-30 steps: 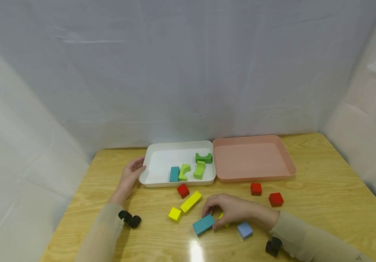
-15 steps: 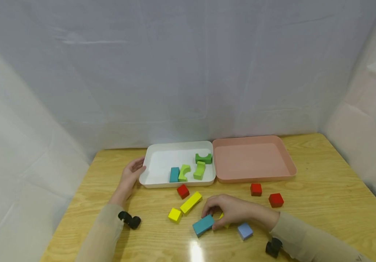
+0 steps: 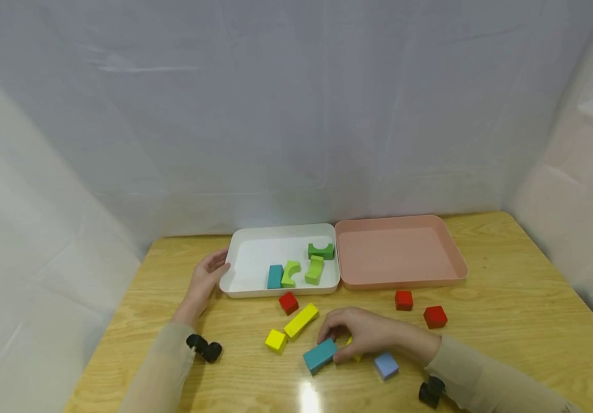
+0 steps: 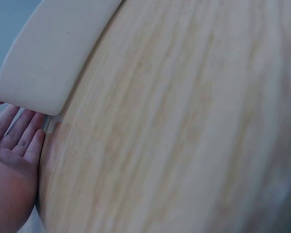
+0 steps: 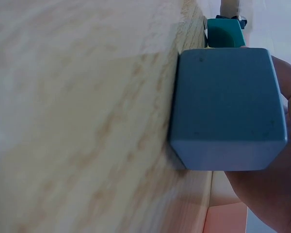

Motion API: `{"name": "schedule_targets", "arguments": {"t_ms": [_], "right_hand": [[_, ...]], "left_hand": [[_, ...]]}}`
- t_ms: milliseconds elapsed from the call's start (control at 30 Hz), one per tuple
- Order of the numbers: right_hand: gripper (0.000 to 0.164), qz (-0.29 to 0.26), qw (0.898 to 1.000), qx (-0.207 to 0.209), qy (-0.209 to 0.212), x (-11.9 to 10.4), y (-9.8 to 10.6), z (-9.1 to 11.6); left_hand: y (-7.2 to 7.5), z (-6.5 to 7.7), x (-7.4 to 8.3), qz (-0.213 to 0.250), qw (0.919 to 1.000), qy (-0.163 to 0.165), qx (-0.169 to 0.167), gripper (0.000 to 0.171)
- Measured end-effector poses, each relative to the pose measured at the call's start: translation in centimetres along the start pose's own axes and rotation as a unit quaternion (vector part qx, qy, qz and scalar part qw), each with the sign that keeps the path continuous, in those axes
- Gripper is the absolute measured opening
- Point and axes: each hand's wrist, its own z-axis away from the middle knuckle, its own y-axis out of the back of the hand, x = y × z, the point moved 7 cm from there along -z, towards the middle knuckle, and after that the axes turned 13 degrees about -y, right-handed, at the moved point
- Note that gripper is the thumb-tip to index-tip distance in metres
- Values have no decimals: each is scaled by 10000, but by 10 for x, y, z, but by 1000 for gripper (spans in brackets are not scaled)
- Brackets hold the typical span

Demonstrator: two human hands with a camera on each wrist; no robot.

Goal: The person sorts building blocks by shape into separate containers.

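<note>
My left hand (image 3: 205,284) rests against the left end of the white tray (image 3: 252,252). In the left wrist view its straight fingers (image 4: 22,131) touch the tray's end wall (image 4: 53,58). At the front middle, my right hand (image 3: 365,330) holds a teal rectangular block (image 3: 320,355) between thumb and fingers, the block lying on the table. A yellow block (image 3: 356,357) shows partly beneath that hand. Beside the wrist sits a light blue block (image 3: 386,366); in the right wrist view this blue block (image 5: 228,97) hides part of the grip on the teal block (image 5: 225,33).
The white tray holds a teal block (image 3: 275,276) and several green arched blocks (image 3: 314,269). A pink tray (image 3: 399,252) adjoins it. Red blocks (image 3: 403,300), a yellow cube (image 3: 276,341) and a long yellow block (image 3: 301,320) lie on the wooden table (image 3: 503,321).
</note>
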Motion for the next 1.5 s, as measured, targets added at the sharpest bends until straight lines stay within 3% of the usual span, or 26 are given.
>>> {"name": "schedule_targets", "arguments": {"t_ms": [433,1500], "right_hand": [[26,-33,9999,127,28,-2,3,1],[27,-4,9968,684,411,-12,20,0]], "left_hand": [[0,0,2,134,9999,-65,-30,57],[1,0,-1,-70,10000,0,-2,56]]}}
